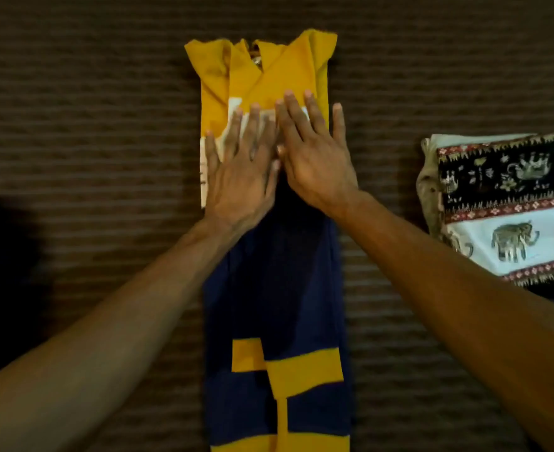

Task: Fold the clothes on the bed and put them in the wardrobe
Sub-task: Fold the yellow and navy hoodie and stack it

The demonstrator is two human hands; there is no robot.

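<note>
Lying lengthwise down the middle of the brown striped bed cover (pixel 89 109), the shirt (pixel 279 288) is folded into a narrow strip, its collar end at twelve o'clock and its hem running off the picture at six o'clock. Its upper part is mustard yellow, a pale band crosses beneath that, and the lower part is dark navy with yellow bands near the bottom. Both sleeves are turned inward over the body, so the yellow cloth crosses near the collar. The left hand (pixel 241 177) lies flat on the pale band with fingers straight and slightly spread, pointing toward twelve o'clock. The right hand (pixel 315 154) lies flat just beside it, fingers straight and apart, the tips reaching the yellow cloth and the outermost finger lying over the shirt's three o'clock edge. The two hands touch at their inner edges, and neither one grips any cloth. Both bare forearms come in from the lower corners. At three o'clock, well apart from the shirt, sits a folded elephant-print cloth (pixel 510 203) in black, white and red.
</note>
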